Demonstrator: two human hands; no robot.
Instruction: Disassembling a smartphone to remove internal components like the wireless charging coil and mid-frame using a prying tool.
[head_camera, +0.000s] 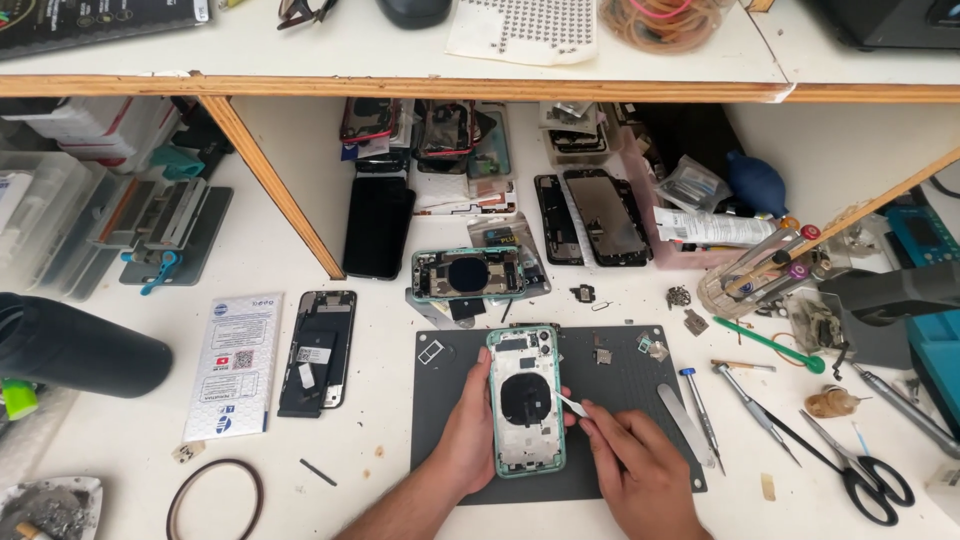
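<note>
The left hand (462, 430) lies on the grey mat (640, 430) and holds the opened phone (527, 400) by its left edge; the thumb is at the side of the green frame, and the other fingers are hidden under the phone. The phone lies face down on the mat, its back cover off, so the round black coil and the small parts inside are visible. The right hand (640, 470) is closed around a thin white tool (572, 405); the fingers pinch it near the end, and its tip touches the right inner edge of the phone. How much of the tool is inside the hand I cannot tell. Both forearms are cut off by the lower border.

On the mat near the phone lie some small loose parts (650, 346), too small to name. Right of the mat there are a flat metal spatula (685, 422), a screwdriver (700, 410), tweezers (757, 410) and scissors (865, 478). Behind the mat stands a second open phone (467, 273), also green, and a black screen (378, 228) lies under the shelf (400, 87). Left of the mat lie another phone body (318, 350) and a white card (237, 365). A dark cylinder (70, 345) at the left border is only partly visible. At the lower left a dish with ash (50, 508) is cut off, and beside it lies a brown ring (214, 500), its lower part out of view.
</note>
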